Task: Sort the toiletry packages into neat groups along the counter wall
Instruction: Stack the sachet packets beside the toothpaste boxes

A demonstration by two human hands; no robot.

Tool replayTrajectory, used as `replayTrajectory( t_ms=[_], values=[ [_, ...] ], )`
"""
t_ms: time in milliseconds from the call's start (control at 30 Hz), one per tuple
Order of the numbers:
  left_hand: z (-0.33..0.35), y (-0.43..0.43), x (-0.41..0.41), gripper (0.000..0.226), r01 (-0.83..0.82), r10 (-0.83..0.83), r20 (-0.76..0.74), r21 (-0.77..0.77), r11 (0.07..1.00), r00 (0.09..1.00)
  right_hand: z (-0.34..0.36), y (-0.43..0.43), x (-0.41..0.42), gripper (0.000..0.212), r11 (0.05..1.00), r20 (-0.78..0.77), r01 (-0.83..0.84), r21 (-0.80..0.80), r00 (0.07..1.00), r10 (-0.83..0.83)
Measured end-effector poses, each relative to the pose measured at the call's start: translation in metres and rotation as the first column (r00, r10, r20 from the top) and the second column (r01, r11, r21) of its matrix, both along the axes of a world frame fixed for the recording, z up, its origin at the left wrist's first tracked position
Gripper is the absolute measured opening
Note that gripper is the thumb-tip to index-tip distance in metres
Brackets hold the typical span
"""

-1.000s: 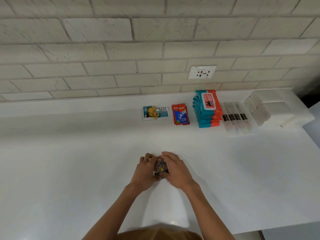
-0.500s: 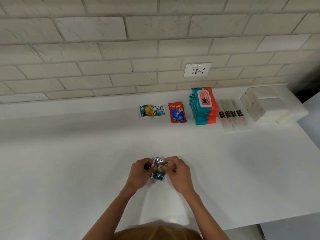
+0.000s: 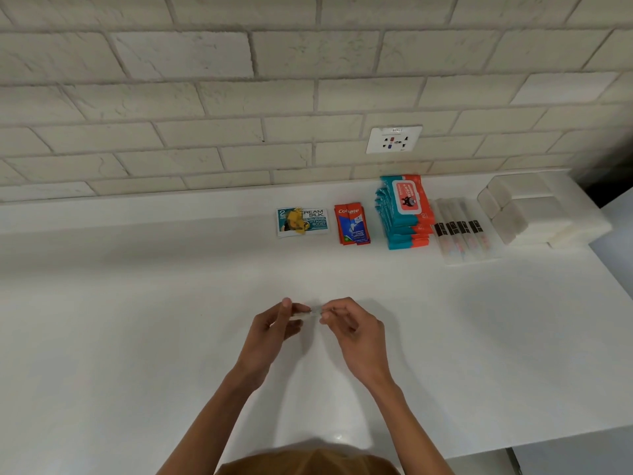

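Sachet (image 3: 306, 313) turned edge-on since half second ago, print hidden. Left hand (image 3: 274, 323), right hand (image 3: 352, 327) each pinch one end. Still unsorted, well apart from Cream Silk pile (image 3: 303, 222).

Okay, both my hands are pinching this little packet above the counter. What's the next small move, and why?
Probably tilt the small packet face-up: the left hand and right hand pinch it edge-on, so its print is unreadable. Then match it to the Cream Silk sachets or the Colgate sachets.
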State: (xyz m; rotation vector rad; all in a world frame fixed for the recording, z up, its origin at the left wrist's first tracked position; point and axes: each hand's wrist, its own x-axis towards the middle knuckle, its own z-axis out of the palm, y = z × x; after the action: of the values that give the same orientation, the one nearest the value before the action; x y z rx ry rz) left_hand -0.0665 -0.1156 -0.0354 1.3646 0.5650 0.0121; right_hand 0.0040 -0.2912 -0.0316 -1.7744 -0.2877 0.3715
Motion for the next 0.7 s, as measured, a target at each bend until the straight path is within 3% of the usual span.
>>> replayTrajectory(
  t_ms=[100, 167, 333, 433, 500, 567, 700],
  values=[
    [0.003, 0.002, 0.003, 0.037, -0.05, 0.053, 0.007, -0.236, 0.971, 0.999, 0.002, 0.0, -0.002, 0.015, 1.0, 0.015, -0.019, 0.018, 1.0, 0.019],
    [0.001, 0.003, 0.006, 0.021, -0.08, 0.081, -0.007, -0.216, 0.973, 0.997, -0.003, 0.001, -0.002, 0.022, 1.0, 0.002, -0.031, 0.0, 1.0, 0.031],
    [-0.001, 0.003, 0.009, 0.048, -0.118, 0.12, 0.008, -0.132, 0.984, 0.993, -0.009, 0.003, -0.005, 0.033, 0.996, -0.161, 0.041, 0.078, 0.987, -0.028],
    [-0.005, 0.002, 0.012, 0.048, -0.151, 0.155, 0.024, -0.125, 0.981, 0.988, -0.006, 0.005, -0.006, 0.023, 0.991, -0.257, 0.055, 0.121, 0.966, -0.022],
    [-0.007, 0.001, 0.013, 0.045, -0.166, 0.171, 0.031, -0.111, 0.98, 0.985, -0.006, 0.009, -0.007, 0.037, 0.993, -0.307, 0.031, 0.113, 0.952, 0.005],
    [-0.008, 0.0, 0.013, 0.041, -0.178, 0.182, 0.033, -0.106, 0.978, 0.983, -0.008, 0.013, -0.008, 0.047, 0.993, -0.32, 0.031, 0.117, 0.947, 0.009],
    [-0.009, 0.001, 0.015, 0.036, -0.181, 0.184, 0.027, -0.083, 0.98, 0.983, -0.01, 0.016, 0.006, 0.046, 0.99, -0.287, 0.12, 0.067, 0.953, -0.096]
  ],
)
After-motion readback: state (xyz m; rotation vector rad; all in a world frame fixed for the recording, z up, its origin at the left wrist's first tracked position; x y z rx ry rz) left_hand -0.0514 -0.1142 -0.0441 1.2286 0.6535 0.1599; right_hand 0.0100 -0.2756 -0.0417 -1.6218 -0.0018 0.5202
